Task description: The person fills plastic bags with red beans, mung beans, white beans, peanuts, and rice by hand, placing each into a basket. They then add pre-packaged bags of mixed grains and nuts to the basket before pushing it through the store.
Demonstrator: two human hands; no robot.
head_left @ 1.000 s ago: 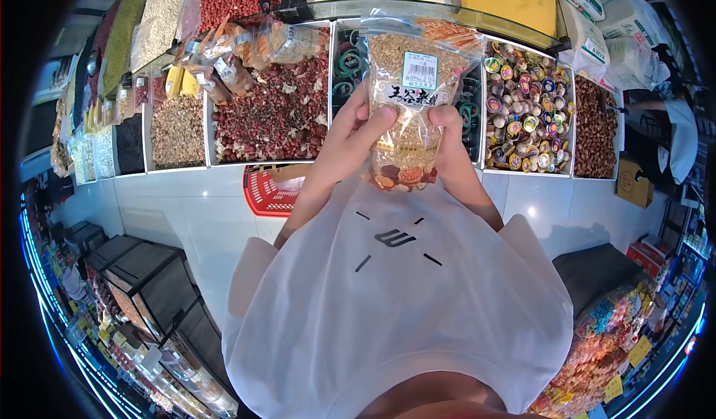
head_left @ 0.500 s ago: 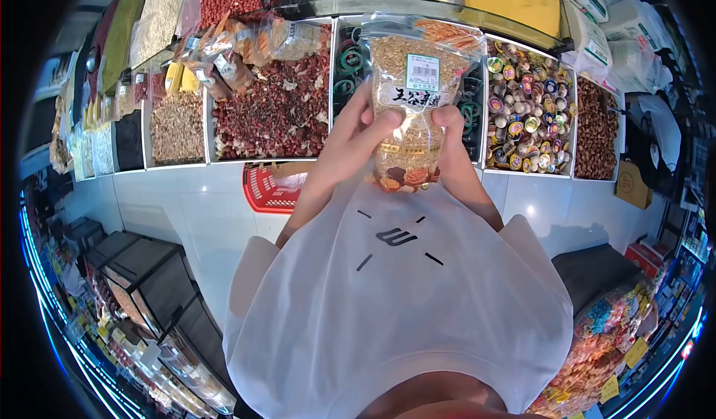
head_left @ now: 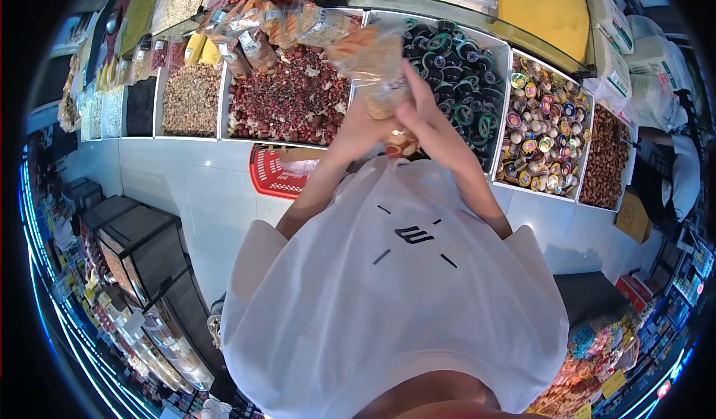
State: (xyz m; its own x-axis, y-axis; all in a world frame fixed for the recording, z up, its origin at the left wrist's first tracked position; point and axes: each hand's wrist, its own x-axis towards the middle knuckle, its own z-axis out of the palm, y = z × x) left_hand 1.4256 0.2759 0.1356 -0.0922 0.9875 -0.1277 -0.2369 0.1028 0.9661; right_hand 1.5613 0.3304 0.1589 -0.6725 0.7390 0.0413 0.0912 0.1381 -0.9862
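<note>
**Both hands on a clear bag over the bulk bins**

I stand at a tiled white counter front (head_left: 186, 188) that runs from 9 o'clock to 3 o'clock, topped by a row of open bins. At 11 o'clock sits a bin of pale brown pieces (head_left: 190, 98), at 12 o'clock a bin of dark red dried goods (head_left: 287, 102) with small packets (head_left: 257, 35) heaped on its far edge. At 1 o'clock is a bin of dark round tins (head_left: 462, 83), and at 2 o'clock a bin of bright foil-wrapped pieces (head_left: 541, 128). A red basket (head_left: 272, 176) hangs against the counter just under the red bin.

My left hand (head_left: 358, 132) and right hand (head_left: 425, 124) both grip a clear bag of grains (head_left: 373, 64), tilted toward 11 o'clock, held up over the divider between the red bin and the tins. My fingers are clenched around its lower part.

At 8 o'clock, black drawer units (head_left: 142, 247) crowd the floor. At 4 o'clock a dark crate (head_left: 597, 299) stands near. Bare white floor between leaves me room at 7 o'clock and 3 o'clock.
</note>
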